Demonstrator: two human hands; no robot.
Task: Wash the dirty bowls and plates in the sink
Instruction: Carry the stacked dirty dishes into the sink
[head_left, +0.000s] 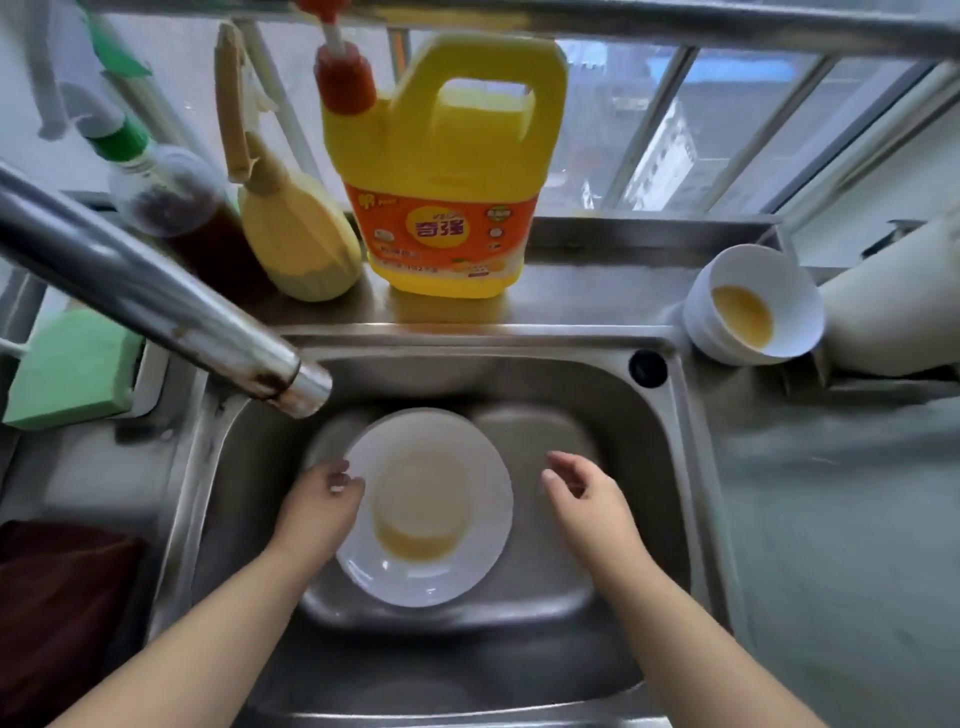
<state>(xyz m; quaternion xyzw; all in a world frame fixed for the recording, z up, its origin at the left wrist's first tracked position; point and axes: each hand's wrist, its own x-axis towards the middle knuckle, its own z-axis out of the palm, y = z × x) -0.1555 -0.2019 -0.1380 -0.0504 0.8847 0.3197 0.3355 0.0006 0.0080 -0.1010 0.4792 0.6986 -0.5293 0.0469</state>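
Observation:
A white plate (441, 571) with a yellowish film in its middle sits tilted in the steel sink (649, 467). My left hand (317, 506) grips the plate's left rim, thumb on the upper face. Over the sink floor, just right of the plate, my right hand (587, 493) hovers with its fingers loosely curled and nothing in them. A white bowl (748, 301) with yellow residue stands stacked on other bowls on the counter at the sink's back right corner.
The faucet spout (171, 312) reaches over the sink from the left. On the back ledge stand a yellow detergent jug (447, 171), a yellow spray bottle (296, 244) and a dark sauce bottle (176, 208). A green sponge (72, 369) lies left; a dark cloth (57, 603) below it.

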